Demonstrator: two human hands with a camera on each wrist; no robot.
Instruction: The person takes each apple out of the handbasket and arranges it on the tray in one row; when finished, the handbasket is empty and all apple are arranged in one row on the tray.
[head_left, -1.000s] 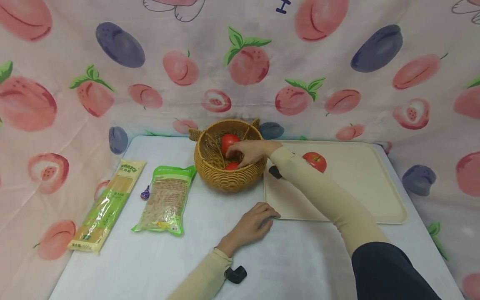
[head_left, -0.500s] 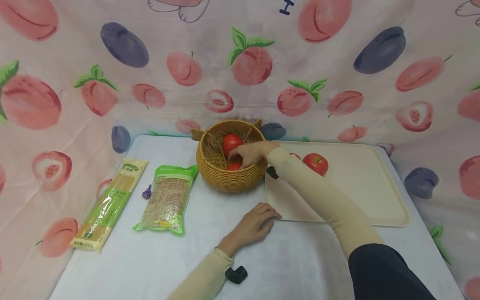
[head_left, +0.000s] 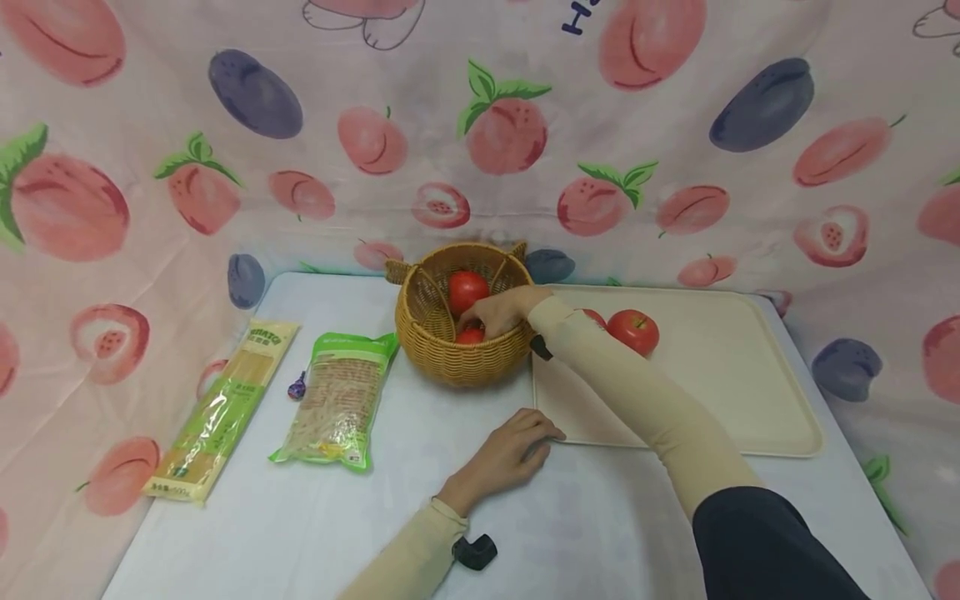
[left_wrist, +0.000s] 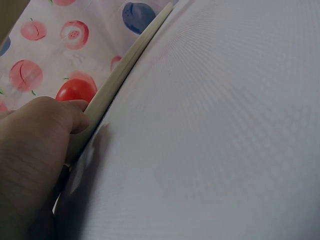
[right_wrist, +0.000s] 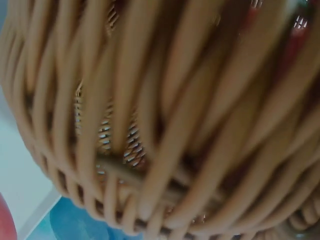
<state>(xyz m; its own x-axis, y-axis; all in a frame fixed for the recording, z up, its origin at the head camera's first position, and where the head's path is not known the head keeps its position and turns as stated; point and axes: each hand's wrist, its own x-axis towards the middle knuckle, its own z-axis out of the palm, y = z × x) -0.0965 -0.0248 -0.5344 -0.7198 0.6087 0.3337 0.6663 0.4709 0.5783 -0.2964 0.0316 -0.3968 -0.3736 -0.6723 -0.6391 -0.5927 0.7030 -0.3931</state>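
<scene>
My right hand point(head_left: 501, 312) reaches over the rim of a woven wicker basket point(head_left: 457, 365). Its fingers curl round a red apple point(head_left: 470, 335) low inside; the thumb is mostly hidden. Another red apple point(head_left: 468, 291) lies deeper in the same basket. In the right wrist view the basket weave point(right_wrist: 150, 120) fills the picture and hides the fingers. Near the front left corner of a cream tray point(head_left: 720, 375), my left hand point(head_left: 504, 454) rests with loosely bent fingers. The left wrist view has this hand point(left_wrist: 37, 145) against the tray's rim point(left_wrist: 117, 75).
On the tray sits a red apple point(head_left: 633, 332), with another red fruit point(head_left: 594, 317) partly behind the right sleeve. Left of the basket lie a green-edged food bag point(head_left: 337, 404), a small purple wrapped candy point(head_left: 297, 387) and a long noodle pack point(head_left: 221, 412).
My right hand stays in the basket, its fingers settling slightly lower on the near apple. My left hand holds its place. The whole view shifts slightly.
</scene>
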